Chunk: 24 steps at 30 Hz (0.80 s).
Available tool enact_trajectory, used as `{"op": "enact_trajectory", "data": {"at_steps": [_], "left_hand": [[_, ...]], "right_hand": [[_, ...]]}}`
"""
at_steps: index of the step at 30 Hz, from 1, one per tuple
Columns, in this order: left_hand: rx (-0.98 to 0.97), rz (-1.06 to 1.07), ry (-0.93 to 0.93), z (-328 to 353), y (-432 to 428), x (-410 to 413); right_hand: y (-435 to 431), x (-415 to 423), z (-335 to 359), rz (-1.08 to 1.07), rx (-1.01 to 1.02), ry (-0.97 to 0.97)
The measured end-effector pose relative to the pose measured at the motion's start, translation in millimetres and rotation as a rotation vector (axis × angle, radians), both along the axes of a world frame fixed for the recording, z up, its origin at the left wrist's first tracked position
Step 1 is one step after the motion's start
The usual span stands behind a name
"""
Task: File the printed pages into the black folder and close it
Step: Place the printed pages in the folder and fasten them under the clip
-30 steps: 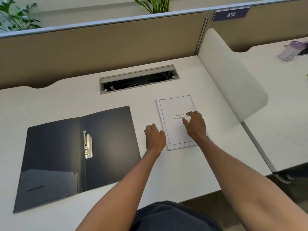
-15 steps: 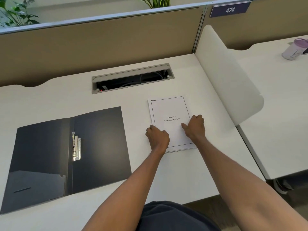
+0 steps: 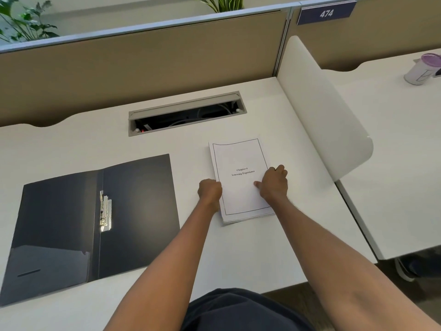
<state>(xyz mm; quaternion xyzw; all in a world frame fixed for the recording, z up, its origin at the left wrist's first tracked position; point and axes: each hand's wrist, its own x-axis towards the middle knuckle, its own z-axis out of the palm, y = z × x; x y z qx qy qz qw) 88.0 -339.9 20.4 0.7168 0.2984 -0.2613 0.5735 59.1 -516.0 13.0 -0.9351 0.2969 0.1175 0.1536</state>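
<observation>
A matte black folder (image 3: 95, 220) lies open and flat on the smooth white desk (image 3: 59, 144), its shiny metal clip (image 3: 105, 211) along the spine. At its 3 o'clock, apart from it, sits the thin stack of white printed pages (image 3: 241, 182) (cover reads "Chapter 6"). Since a second ago both hands have slid to the stack's edges: left hand (image 3: 210, 192) curled against its 9 o'clock side, right hand (image 3: 273, 182) gripping its 3 o'clock edge, thumb on top.
</observation>
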Motion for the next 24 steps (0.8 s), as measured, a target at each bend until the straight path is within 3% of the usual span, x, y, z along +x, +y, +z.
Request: {"op": "enact_trajectory", "data": {"at_steps": [5, 14, 24], "left_hand": [[-0.140, 0.098, 0.031, -9, 18, 2], [-0.231, 0.073, -0.006, -11, 35, -8], [-0.262, 0.069, -0.073, -13, 108, -4]], "right_hand": [[1, -1, -1, 0.000, -0.012, 0.000], [2, -10, 3, -0.013, 0.022, -0.040], [23, -3, 12, -0.177, 0.469, -0.211]]}}
